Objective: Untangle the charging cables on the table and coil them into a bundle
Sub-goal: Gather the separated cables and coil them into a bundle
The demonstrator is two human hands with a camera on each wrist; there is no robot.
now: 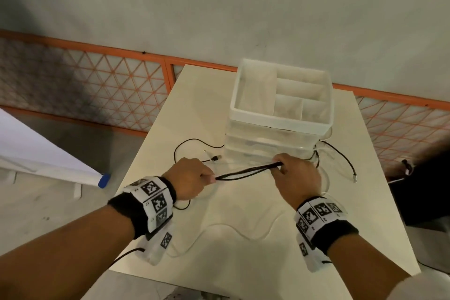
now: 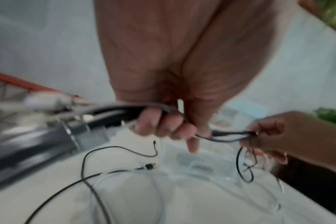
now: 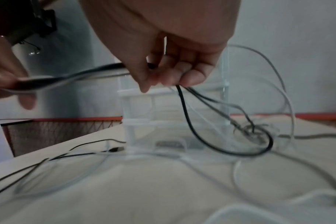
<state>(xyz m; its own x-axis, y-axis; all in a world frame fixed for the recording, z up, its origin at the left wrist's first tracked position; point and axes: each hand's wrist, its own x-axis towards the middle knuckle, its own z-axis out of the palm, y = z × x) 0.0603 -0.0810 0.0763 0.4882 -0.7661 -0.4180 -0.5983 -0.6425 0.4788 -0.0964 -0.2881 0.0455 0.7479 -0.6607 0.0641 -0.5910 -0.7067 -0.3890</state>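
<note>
A black charging cable (image 1: 246, 171) is folded into several strands stretched between my two hands above the table. My left hand (image 1: 192, 179) grips one end of the strands, its fingers (image 2: 159, 125) curled round them. My right hand (image 1: 295, 174) grips the other end, fingers (image 3: 163, 75) curled, with black loops (image 3: 228, 142) hanging from it down to a tangle by the box. A white cable (image 1: 226, 226) lies in loose curves on the table under my hands. A loose black plug end (image 1: 216, 158) lies left of the box.
A clear plastic organiser box (image 1: 280, 119) with compartments stands at the back of the white table (image 1: 243, 263). Another black cable end (image 1: 354, 178) lies at the right. An orange mesh fence (image 1: 97, 85) runs behind. A dark object (image 1: 423, 190) sits off the table's right edge.
</note>
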